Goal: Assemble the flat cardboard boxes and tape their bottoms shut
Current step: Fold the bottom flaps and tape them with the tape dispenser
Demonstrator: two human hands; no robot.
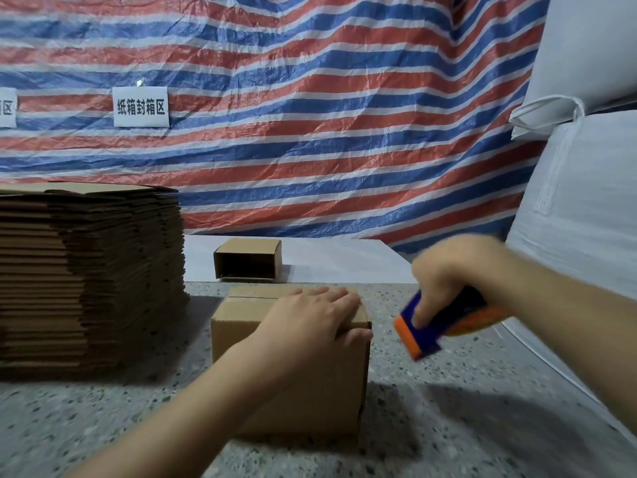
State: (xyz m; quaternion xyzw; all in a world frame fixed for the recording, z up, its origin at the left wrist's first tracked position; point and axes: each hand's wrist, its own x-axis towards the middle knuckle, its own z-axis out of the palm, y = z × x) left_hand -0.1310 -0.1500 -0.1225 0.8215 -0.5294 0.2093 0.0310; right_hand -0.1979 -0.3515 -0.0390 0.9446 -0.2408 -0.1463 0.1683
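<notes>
1. The speckled grey stone counter (448,426) carries everything, with a white sheet (337,260) laid along its far edge. I'd keep the work on the bare stone near the front edge, where the box sits firm.
2. The tall stack of flat brown cardboard blanks (89,277) stands at the counter's left edge, untouched and well apart from my hands, so it needs no attention this step.
3. The brown cardboard box being assembled (293,367) stands mid-counter, bottom flaps folded up top, the seam between them showing unsealed at its far side. I judge the taping is about to start.
4. A smaller open brown box (248,258) lies on its side on the white sheet behind it, clear of the stroke.
5. My left hand (310,322) rests flat on the flaps, fingers spread straight toward the right top edge, thumb over the corner. I'd press harder so the seam closes, then slide the hand off the tape's path.
6. My right hand (448,274), blurred, curls round the blue-and-orange tape dispenser (434,322), which hovers just beside the box's right side. I'd start the tape on a side wall and run it along the seam.
</notes>
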